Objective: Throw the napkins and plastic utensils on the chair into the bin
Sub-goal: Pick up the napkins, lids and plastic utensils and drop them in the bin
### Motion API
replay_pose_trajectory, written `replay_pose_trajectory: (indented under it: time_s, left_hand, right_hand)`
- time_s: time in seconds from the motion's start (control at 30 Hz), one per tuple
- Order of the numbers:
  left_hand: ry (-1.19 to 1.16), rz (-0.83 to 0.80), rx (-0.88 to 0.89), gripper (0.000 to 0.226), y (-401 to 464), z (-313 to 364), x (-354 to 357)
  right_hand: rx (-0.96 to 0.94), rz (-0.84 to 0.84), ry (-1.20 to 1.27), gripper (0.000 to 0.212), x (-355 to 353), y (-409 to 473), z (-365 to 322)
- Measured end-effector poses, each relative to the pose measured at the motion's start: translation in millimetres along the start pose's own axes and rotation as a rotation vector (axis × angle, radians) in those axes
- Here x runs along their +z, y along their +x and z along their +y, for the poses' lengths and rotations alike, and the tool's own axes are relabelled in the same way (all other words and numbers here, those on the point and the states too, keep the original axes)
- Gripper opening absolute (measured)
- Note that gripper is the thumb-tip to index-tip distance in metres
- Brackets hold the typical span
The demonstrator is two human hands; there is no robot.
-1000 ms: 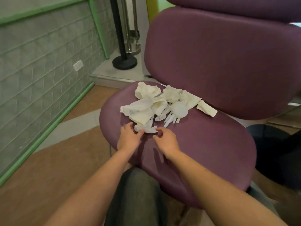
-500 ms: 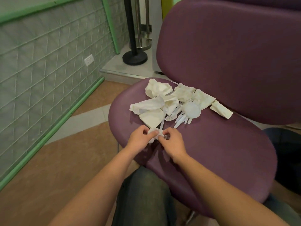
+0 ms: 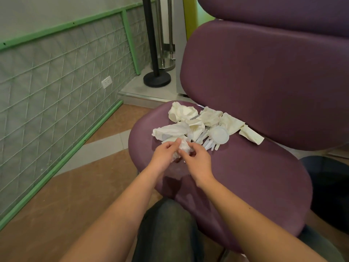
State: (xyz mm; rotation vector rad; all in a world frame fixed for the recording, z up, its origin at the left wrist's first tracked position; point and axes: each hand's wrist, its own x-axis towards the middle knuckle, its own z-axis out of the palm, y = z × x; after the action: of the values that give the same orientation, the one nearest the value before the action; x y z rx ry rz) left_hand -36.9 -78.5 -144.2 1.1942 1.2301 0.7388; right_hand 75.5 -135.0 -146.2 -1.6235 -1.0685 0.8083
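Observation:
A purple padded chair carries a heap of crumpled white napkins at the back of its seat. Clear plastic utensils and a round plastic lid lie among them, and one napkin lies apart to the right. My left hand and my right hand meet at the front of the heap. Both pinch a small crumpled napkin between their fingertips, lifted slightly off the seat. No bin shows in the head view.
A wire-mesh wall panel with a green frame runs along the left. A black post on a round base stands behind the chair on a raised step. A dark round object sits at the right edge. My knee is below the seat.
Both hands have closed in on the small napkin at the heap's front and taken it between their fingers. The camera has moved nearer the chair.

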Motion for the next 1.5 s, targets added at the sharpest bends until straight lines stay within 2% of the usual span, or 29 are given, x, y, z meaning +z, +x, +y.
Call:
replay_pose_trajectory:
  time_s: [0.2,0.3,0.4,0.47,0.63,0.73,0.87,0.97,1.1,1.17,1.27,1.33,1.4,1.5]
  left_hand:
    - [-0.179,-0.109,-0.018,0.031,1,13,-11]
    - [-0.195,-0.105,-0.063,0.032,6,9,-15]
    - [-0.202,-0.049,-0.090,0.031,13,3,-23]
    - [-0.231,0.017,-0.089,0.031,18,-1,-29]
    - [-0.116,0.114,-0.040,0.028,34,-6,-45]
    - [-0.074,0.175,-0.043,0.031,42,-4,-52]
    - [-0.011,0.262,-0.033,0.028,46,0,-58]
    - [-0.014,0.291,-0.064,0.043,52,2,-63]
    - [-0.116,0.287,-0.103,0.040,54,8,-64]
    - [-0.124,0.282,-0.088,0.035,55,10,-63]
    - [-0.100,0.242,-0.052,0.026,56,11,-59]
    - [-0.138,0.203,-0.007,0.024,57,13,-55]
    - [-0.212,0.156,0.031,0.027,56,18,-51]
    - [-0.301,0.128,0.067,0.030,54,24,-41]
  right_hand:
    - [0.064,-0.099,0.136,0.025,13,3,-18]
    - [0.077,-0.161,0.135,0.015,23,9,-16]
    - [0.027,-0.159,0.093,0.015,32,17,-10]
    - [-0.025,-0.143,-0.033,0.016,37,22,-9]
    - [-0.140,-0.031,-0.338,0.019,45,48,-17]
    - [-0.321,0.021,-0.631,0.023,52,70,-19]
    - [-0.523,-0.036,-0.967,0.031,66,98,-17]
    - [-0.547,-0.102,-1.202,0.030,75,111,-12]
    - [-0.568,-0.170,-1.348,0.029,71,122,-2]
    - [-0.595,-0.131,-1.280,0.027,68,124,-1]
    - [-0.570,-0.003,-0.943,0.020,61,122,-12]
    - [-0.438,-0.047,-0.617,0.013,53,115,-25]
    - [-0.267,-0.160,-0.344,0.007,46,102,-35]
    - [-0.157,-0.213,-0.165,0.011,36,85,-39]
